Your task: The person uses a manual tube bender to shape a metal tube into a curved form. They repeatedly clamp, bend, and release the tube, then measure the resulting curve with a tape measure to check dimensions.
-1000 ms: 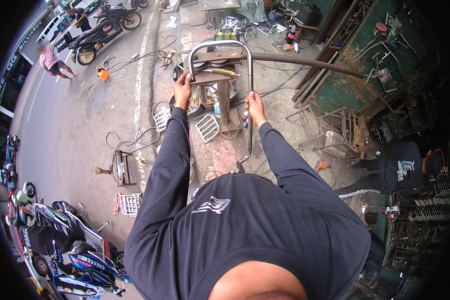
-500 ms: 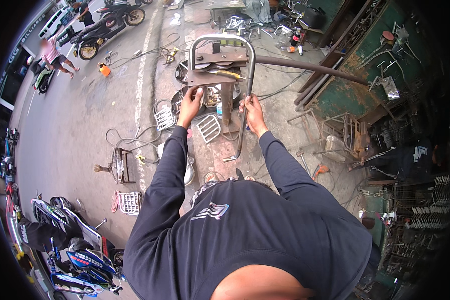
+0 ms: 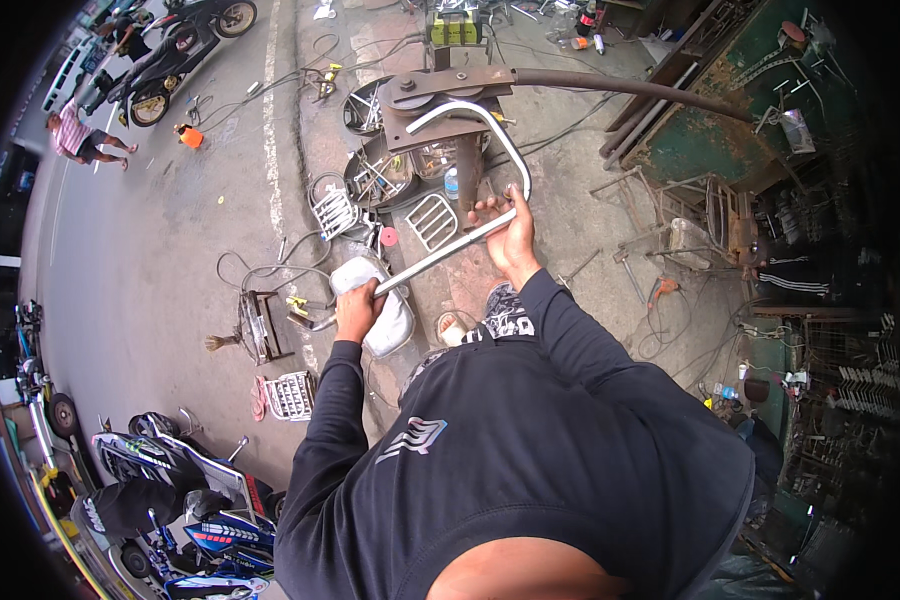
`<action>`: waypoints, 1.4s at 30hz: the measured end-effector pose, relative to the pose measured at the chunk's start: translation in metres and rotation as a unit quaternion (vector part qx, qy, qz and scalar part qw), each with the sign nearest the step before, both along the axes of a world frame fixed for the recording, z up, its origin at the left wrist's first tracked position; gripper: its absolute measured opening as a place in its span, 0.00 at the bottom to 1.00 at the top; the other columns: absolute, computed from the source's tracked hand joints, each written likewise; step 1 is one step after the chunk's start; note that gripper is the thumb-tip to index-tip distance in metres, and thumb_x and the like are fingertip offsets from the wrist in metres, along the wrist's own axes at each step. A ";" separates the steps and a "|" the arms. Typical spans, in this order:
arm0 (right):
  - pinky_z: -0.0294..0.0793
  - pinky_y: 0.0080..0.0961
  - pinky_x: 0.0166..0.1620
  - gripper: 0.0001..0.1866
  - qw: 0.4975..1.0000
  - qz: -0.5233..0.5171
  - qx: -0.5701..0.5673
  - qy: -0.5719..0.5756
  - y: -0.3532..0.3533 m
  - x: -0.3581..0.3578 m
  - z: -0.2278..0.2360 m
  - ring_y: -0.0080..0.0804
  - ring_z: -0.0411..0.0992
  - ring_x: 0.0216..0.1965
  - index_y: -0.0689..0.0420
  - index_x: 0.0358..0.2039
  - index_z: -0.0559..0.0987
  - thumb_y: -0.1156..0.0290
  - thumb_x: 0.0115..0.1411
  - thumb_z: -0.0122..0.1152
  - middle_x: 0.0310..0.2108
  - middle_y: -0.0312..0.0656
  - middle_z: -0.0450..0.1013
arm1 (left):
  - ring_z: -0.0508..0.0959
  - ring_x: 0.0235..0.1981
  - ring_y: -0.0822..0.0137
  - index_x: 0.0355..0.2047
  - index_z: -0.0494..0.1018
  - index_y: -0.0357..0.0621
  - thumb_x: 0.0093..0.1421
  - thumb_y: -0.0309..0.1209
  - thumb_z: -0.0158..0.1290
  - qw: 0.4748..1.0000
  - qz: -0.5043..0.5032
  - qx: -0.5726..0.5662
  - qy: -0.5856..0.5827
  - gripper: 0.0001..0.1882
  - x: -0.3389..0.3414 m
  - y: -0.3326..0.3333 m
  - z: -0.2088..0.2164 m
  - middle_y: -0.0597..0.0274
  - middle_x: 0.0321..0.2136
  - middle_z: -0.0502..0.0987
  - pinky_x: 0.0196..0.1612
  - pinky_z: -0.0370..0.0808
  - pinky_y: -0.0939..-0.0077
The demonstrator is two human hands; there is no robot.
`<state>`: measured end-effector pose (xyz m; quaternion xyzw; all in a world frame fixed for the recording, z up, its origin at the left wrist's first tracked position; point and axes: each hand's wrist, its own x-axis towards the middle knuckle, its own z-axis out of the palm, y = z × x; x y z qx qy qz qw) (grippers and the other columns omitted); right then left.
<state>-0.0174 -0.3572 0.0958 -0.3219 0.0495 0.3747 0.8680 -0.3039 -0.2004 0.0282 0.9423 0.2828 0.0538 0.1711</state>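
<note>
A bent metal tube (image 3: 440,253) slants across in front of me, with rounded bends toward its far end. My left hand (image 3: 358,312) is closed around its near-left part, close to a short curved end. My right hand (image 3: 508,235) holds the tube just below a large bend, thumb over it and fingers partly curled. Beyond the hands stands a rusty pipe bender (image 3: 395,108) with round dies, on a steel post (image 3: 469,170). The tube's hooked far end overlaps the bender in view; I cannot tell whether they touch. A long handle (image 3: 620,86) runs right from the bender.
Round black trays (image 3: 402,165) of metal parts sit below the bender. Welded racks (image 3: 433,222) and a whitish rounded object (image 3: 388,325) lie on the ground. Cables (image 3: 232,265) trail at left. An orange power tool (image 3: 662,290) lies right. Motorcycles (image 3: 220,530) stand left; a person (image 3: 80,135) is on the road.
The tube has come away from its upright position at the bender and now slants down to the left. My left hand has moved from beside the bender plate to the tube's near part.
</note>
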 end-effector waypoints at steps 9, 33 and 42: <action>0.82 0.46 0.50 0.13 0.976 0.208 -0.058 -0.031 0.015 0.021 -0.045 0.48 0.78 0.50 0.54 0.50 0.64 0.58 0.74 0.45 0.42 0.54 0.78 | 0.79 0.35 0.53 0.35 0.77 0.49 0.54 0.34 0.60 0.969 -0.196 0.133 0.076 0.09 0.079 0.273 0.035 0.59 0.27 0.79 0.44 0.72 0.58; 0.76 0.33 0.52 0.25 0.946 0.299 -0.123 -0.038 0.234 0.007 -0.087 0.41 0.72 0.60 0.62 0.64 0.59 0.58 0.75 0.45 0.57 0.42 0.68 | 0.76 0.43 0.57 0.24 0.76 0.45 0.45 0.24 0.56 0.876 -0.416 0.166 0.179 0.04 0.406 0.562 0.037 0.59 0.30 0.77 0.52 0.69 0.64; 0.76 0.26 0.47 0.23 0.907 0.380 -0.179 -0.032 0.237 0.036 -0.054 0.36 0.73 0.60 0.59 0.61 0.63 0.56 0.76 0.42 0.54 0.44 0.74 | 0.79 0.39 0.60 0.22 0.77 0.50 0.38 0.28 0.58 0.871 -0.455 0.125 0.134 0.06 0.402 0.575 0.037 0.62 0.27 0.79 0.48 0.71 0.68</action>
